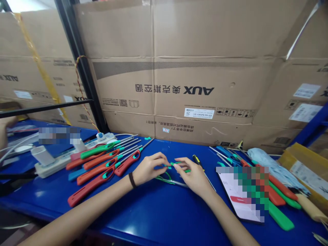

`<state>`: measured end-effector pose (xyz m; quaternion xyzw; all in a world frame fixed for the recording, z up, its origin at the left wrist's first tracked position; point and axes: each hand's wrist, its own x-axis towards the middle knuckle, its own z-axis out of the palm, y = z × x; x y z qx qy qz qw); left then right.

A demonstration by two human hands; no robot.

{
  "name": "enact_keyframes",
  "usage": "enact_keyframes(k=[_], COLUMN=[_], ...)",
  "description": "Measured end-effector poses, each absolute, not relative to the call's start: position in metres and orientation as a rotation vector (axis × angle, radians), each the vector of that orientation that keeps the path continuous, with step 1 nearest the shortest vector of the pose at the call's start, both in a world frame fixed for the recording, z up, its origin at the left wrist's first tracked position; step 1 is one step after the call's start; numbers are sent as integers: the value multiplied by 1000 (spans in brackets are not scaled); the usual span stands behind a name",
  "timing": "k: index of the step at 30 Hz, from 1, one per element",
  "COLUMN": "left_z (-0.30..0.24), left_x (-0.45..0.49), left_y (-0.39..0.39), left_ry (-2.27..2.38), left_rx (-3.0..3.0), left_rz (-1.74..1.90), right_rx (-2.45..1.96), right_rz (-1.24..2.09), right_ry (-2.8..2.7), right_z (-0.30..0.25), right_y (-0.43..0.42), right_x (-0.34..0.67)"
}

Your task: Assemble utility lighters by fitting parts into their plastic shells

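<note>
My left hand (151,165), with a dark band on its wrist, has thumb and fingertips pinched at a small green plastic piece (169,167). Meeting it fingertip to fingertip, my right hand (188,172) is closed around a green part that is mostly covered by its fingers; its exact kind is hard to make out. Just under both hands lies a green loop-shaped piece (165,177) with a metal rod (179,183) running right, partly hidden by the right hand. A yellow-and-black screwdriver (196,159) lies behind the right hand, its shaft passing beside the wrist.
Red, orange, green and blue long-necked lighters (92,184) lie to the left, before a white power strip (55,164). On the right are a phone (241,198), more lighters (279,213) and a yellow box (302,164). Cardboard (164,41) walls the blue table's back. Another person's hand (3,133) shows far left.
</note>
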<state>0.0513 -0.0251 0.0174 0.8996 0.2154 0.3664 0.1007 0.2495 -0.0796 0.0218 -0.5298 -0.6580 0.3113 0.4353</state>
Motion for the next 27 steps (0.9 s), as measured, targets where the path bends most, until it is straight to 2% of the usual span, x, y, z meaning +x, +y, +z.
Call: enact_keyframes(k=[4,7,11,15,22,27], left_z=[3,1,5,6,4,0], left_x=[45,43,38,29,14,11], left_y=[-33,-32,-26,-19,-11,-8], left_ry=[652,716,660,674,516,456], left_rx=[2762,2763,2631,2542,2661,2728], left_rz=[1295,1350,1320,1141,753,676], right_rx=[-1090,-1002,-1028,-1087,-1317,-1459], right_rz=[1329,1448,1300,1120,881,629], right_ry=[-1468,-1362,-1489,-1545,-1737,-1960], right_z=[22,19,14,10,-1,4], right_y=[-70,-64,-57,-53,-62,-71], right_x=[229,223,224,224,229,230])
